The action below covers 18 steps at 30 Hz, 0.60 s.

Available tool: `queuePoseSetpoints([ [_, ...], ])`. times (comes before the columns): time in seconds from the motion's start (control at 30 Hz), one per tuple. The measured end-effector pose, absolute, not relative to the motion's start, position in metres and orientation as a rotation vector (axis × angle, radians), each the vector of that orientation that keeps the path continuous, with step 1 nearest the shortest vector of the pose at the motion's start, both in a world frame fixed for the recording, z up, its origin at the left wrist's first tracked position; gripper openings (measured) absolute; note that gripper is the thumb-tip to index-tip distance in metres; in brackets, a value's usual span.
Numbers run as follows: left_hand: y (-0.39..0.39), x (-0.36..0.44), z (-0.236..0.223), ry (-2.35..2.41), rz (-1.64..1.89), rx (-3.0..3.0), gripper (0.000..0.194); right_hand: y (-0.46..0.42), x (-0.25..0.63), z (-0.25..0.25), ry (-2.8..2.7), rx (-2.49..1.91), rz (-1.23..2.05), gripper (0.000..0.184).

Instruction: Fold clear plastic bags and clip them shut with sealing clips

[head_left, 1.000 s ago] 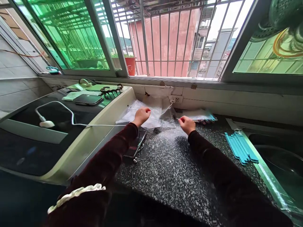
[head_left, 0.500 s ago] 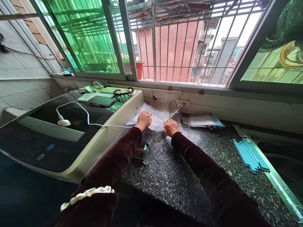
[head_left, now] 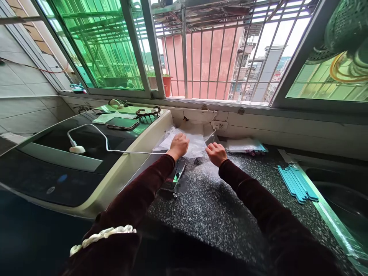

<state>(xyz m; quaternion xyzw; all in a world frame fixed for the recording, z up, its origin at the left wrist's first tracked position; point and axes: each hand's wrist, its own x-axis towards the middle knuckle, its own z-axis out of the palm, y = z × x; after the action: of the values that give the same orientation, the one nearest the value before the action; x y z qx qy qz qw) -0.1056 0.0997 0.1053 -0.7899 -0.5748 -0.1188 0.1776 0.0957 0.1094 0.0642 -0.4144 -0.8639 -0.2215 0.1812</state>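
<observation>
A crumpled clear plastic bag [head_left: 193, 141] lies at the back of the speckled dark counter [head_left: 212, 207], under the window. My left hand [head_left: 179, 145] rests on the bag's left part with its fingers curled down onto the plastic. My right hand [head_left: 216, 153] is closed in a loose fist at the bag's right edge, pinching the plastic. Just below my left wrist a phone [head_left: 174, 179] lies on the counter. Both arms wear dark red sleeves.
A washing machine [head_left: 86, 165] stands to the left with a white cable [head_left: 94, 132], a phone [head_left: 122, 123] and a hair claw [head_left: 148, 112] on its lid. Blue strips [head_left: 297, 183] lie by the sink [head_left: 342, 199] on the right. A packet stack [head_left: 245, 145] sits by the wall socket [head_left: 218, 125].
My right hand moved left from the far right of the bag toward my left hand, then drew slightly apart again. The left hand stayed on the bag. The view shifted a little.
</observation>
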Motion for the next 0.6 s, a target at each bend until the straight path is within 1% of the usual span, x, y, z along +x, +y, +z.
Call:
queuePoseSetpoints([
  [0.1,0.086,-0.098,0.109,-1.593,-0.338,-2.255,0.026,0.099,0.116,0.064,-2.367,-1.121,-0.698,0.031],
  [0.27,0.052,-0.072,0.11,-1.52,-0.408,-2.308,0.025,0.077,0.154,0.059,-2.176,-1.031,-0.774,0.024],
  [0.4,0.02,-0.044,0.105,-1.411,-0.451,-2.353,0.023,0.055,0.183,0.055,-2.059,-0.99,-0.789,0.02],
  [0.6,-0.032,0.003,0.088,-1.398,-0.487,-2.421,0.026,0.018,0.224,0.048,-1.978,-0.944,-0.936,0.013],
])
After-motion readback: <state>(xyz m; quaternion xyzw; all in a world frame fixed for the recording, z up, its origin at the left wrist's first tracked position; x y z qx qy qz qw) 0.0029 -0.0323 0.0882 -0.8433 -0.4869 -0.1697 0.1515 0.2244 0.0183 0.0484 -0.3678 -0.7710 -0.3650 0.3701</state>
